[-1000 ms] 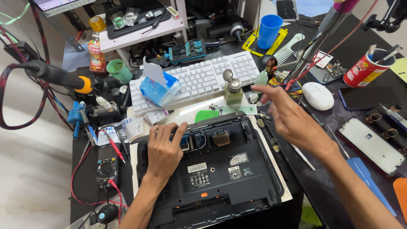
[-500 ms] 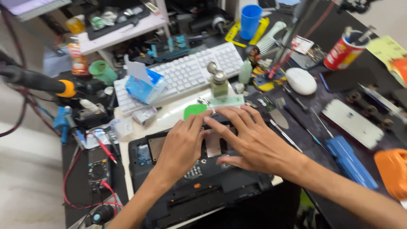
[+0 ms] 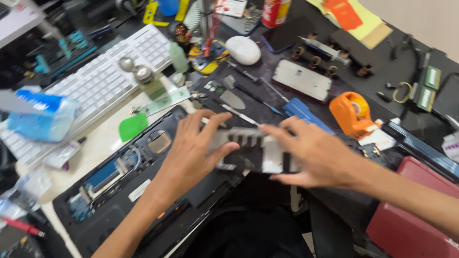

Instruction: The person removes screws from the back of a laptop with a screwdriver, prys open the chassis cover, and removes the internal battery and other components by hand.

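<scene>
Fingers of both my hands are closing on a grey metal cover plate [image 3: 253, 150] with slots cut along its upper edge. I am holding my left hand [image 3: 193, 155] on the plate's left end, fingers spread and pressing down on it, thumb curling round the near edge. I am keeping my right hand [image 3: 315, 157] on the plate's right end, fingers stretched flat over the top and thumb underneath, so the plate is pinched between them. Motion blur is softening both hands, so I cannot tell how firmly either one is gripping.

I am seeing the plate sitting at the right end of the opened black laptop base [image 3: 119, 191], overlapping its corner and partly hanging off it. The laptop base is lying on a pale mat [image 3: 103, 141], with a green plastic pick [image 3: 133, 126] just beside its upper edge. Behind that, a white keyboard [image 3: 110, 76] is lying next to a small green bottle [image 3: 148, 81] with a metal cap. To my right an orange tape dispenser [image 3: 351, 112] is resting on the dark desk [image 3: 382, 62], near a blue-handled tool [image 3: 306, 114], and a white mouse [image 3: 243, 50] is sitting further back.
</scene>
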